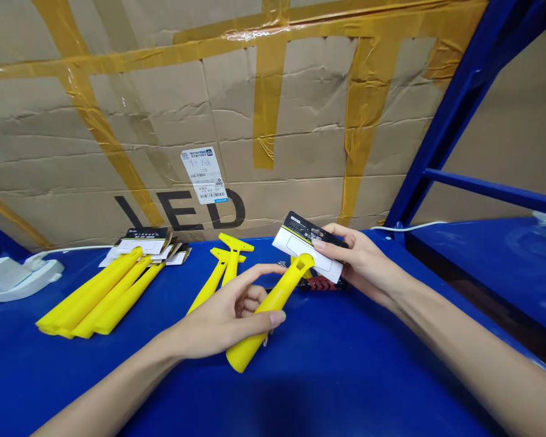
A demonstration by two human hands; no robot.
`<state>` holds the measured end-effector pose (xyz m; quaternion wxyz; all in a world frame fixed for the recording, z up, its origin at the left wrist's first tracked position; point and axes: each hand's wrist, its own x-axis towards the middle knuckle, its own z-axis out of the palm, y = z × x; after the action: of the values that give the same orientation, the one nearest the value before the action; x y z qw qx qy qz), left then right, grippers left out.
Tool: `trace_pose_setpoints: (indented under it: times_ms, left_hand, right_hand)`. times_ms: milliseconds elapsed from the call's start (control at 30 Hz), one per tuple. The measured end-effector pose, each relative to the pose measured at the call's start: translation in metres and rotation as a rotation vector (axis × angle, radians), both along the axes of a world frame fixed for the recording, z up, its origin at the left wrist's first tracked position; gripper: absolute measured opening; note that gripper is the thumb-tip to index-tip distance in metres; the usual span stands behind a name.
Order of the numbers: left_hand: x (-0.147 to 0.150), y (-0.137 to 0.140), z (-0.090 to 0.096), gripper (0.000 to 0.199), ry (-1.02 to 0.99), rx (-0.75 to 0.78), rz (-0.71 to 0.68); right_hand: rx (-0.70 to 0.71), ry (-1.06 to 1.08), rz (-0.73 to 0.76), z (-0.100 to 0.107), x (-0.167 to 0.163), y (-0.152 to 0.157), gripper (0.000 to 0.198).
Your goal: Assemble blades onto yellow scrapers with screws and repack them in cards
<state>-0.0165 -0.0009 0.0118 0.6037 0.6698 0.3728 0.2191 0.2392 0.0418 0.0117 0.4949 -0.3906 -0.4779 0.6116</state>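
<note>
My left hand is wrapped round a yellow plastic handle, tilted with its slotted end up and to the right. My right hand pinches a black and white printed header card by its right side. The card lies behind the slotted end of the handle; whether the two are joined I cannot tell. Beyond my left hand lie two yellow T-shaped pieces, partly hidden by it. A tool with a black and red grip rests on the table just below the card.
Several yellow handles with header cards are piled at left on the blue tabletop. A white power strip with a plug stands at the far left. A large taped carton closes off the back, and a blue metal frame rises at right.
</note>
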Motion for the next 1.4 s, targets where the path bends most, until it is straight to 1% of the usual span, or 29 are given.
trace_pose_setpoints:
  times_ms: [67,100,233,367,500,567,667,767,833,967,1067,1100,1167,1267,1333,1400]
  left_hand:
    - [0.004,-0.003,0.003,0.065,0.064,0.076,0.045]
    - [0.005,-0.004,0.004,0.064,0.095,0.112,0.045]
    - [0.006,-0.006,0.008,0.065,0.169,0.184,-0.02]
    - [0.003,-0.006,0.011,0.069,0.201,0.206,-0.031]
    - [-0.003,-0.004,0.017,0.067,0.253,0.234,-0.045]
    - [-0.009,-0.002,0.021,0.064,0.274,0.293,-0.056]
    - [-0.025,0.005,0.028,0.054,0.274,0.395,-0.041]
    - [-0.051,0.015,0.034,0.051,0.249,0.438,0.04]
    - [-0.074,0.023,0.039,0.048,0.299,0.519,0.141]
    - [-0.125,0.037,0.047,0.044,0.538,0.713,0.312]
    - [-0.163,0.044,0.044,0.038,0.683,0.873,0.448]
    - [-0.175,0.045,0.042,0.039,0.701,0.89,0.508]
    - [-0.199,0.046,0.037,0.039,0.751,0.913,0.592]
    - [-0.234,0.044,0.035,0.038,0.855,0.925,0.639]
    - [-0.256,0.042,0.036,0.041,0.907,0.869,0.681]
    - [-0.273,0.041,0.036,0.048,0.895,0.762,0.713]
  right_hand:
    - [0.009,-0.043,0.054,0.0,0.003,0.0,0.04]
    - [0.019,-0.061,0.075,0.0,0.004,0.0,0.041]
    - [0.02,-0.108,0.116,0.001,0.006,0.0,0.041]
    - [-0.022,-0.086,0.081,0.003,0.005,0.0,0.04]
    - [-0.023,-0.087,0.048,0.001,-0.001,-0.002,0.039]
    - [-0.028,-0.089,0.011,0.001,-0.007,-0.001,0.04]
    - [-0.059,-0.085,-0.035,0.002,-0.018,0.004,0.039]
    - [-0.105,-0.06,-0.05,0.008,-0.031,0.012,0.032]
    - [-0.12,-0.063,-0.044,0.015,-0.041,0.019,0.026]
    - [-0.079,-0.103,-0.008,0.028,-0.071,0.034,0.021]
    - [-0.046,-0.156,0.026,0.033,-0.104,0.049,0.019]
    - [-0.03,-0.18,0.039,0.035,-0.118,0.055,0.017]
    - [0.02,-0.236,0.085,0.036,-0.148,0.067,0.016]
    - [0.116,-0.346,0.166,0.037,-0.196,0.083,0.012]
    - [0.161,-0.377,0.195,0.038,-0.23,0.093,0.01]
    - [0.214,-0.409,0.211,0.038,-0.262,0.103,0.011]
